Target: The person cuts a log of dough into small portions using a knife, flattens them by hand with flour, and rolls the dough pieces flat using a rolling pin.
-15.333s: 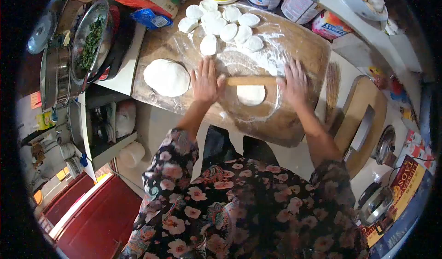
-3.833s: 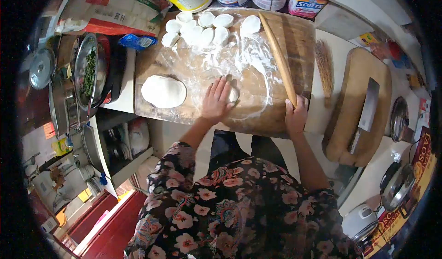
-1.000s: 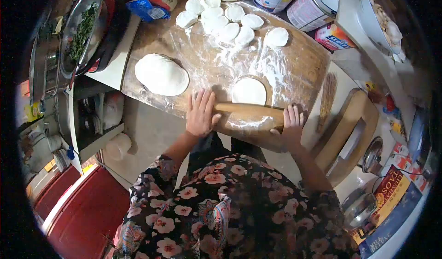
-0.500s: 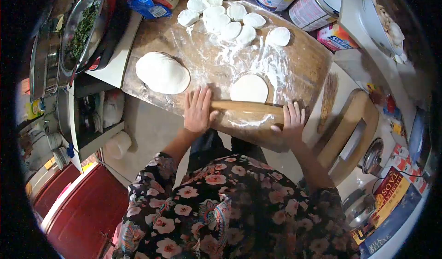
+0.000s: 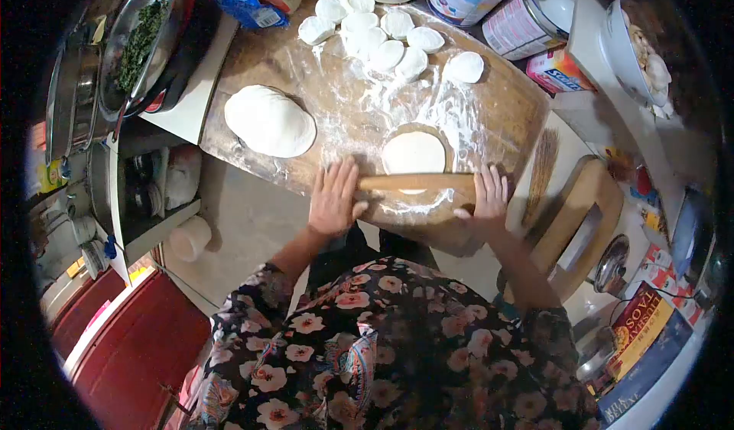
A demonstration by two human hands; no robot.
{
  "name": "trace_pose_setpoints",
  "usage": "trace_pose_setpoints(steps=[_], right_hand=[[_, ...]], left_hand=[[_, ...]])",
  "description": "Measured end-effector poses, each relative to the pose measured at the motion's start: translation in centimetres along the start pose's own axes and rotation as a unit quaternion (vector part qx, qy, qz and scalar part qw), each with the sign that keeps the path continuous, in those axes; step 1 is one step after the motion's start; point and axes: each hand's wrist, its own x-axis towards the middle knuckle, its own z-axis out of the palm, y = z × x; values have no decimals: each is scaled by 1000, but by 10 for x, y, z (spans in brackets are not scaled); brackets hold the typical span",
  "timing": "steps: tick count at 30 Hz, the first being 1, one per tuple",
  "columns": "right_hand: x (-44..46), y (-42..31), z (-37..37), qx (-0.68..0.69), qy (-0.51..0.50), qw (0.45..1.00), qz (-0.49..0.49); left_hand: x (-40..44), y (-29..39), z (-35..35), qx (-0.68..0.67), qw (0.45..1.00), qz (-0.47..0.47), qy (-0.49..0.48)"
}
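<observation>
A wooden rolling pin (image 5: 417,181) lies across the lower part of a round, flat white dough piece (image 5: 414,153) on the floured board (image 5: 505,116). My left hand (image 5: 334,199) rests flat over the pin's left end, its fingers stretched out. Over the right end lies my right hand (image 5: 488,198), fingers extended. A large dough mass (image 5: 269,121) sits at the board's left. Several small dough rounds (image 5: 397,24) are grouped at the back, and one more round (image 5: 465,68) lies apart to their right.
Tins (image 5: 517,26) line the board's back edge. On the right are a small straw brush (image 5: 542,172) and a wooden board (image 5: 591,201) with a cleaver (image 5: 579,239) on it. A metal bowl of chopped greens (image 5: 142,44) stands at the left, a blue packet (image 5: 252,10) near it.
Compared with half a second ago, the pin and both hands sit slightly lower in view, and a strip of dough now shows below the pin. Earlier, my right hand held the pin upright, away from the dough.
</observation>
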Motion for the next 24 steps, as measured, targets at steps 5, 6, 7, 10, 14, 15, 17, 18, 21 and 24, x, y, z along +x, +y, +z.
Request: trace_pose_setpoints(steps=[5,6,7,10,14,15,17,18,21,24], right_hand=[[82,16,-3,-15,-8,999,-30],[106,23,3,-9,7,999,-41],[118,29,13,-6,5,999,-37],[121,42,26,8,-11,1000,9],[39,27,1,59,-30,998,-6],[16,23,-1,57,-30,998,-8],[-14,20,6,29,25,999,-37],[-9,19,5,29,26,998,-39],[26,11,-12,15,-37,998,-48],[70,13,-14,35,-15,998,-57]], left_hand=[[63,-22,9,60,988,-77,118],[88,-36,6,86,985,-74,129],[110,-41,-5,112,980,-70,148],[122,-49,-7,66,985,-50,153],[47,-16,-3,62,996,32,63],[19,-1,-2,4,999,32,36],[-17,11,10,30,998,39,-41],[-22,6,18,31,998,40,-38],[1,1,22,35,999,-19,36],[53,-12,6,17,990,-26,140]])
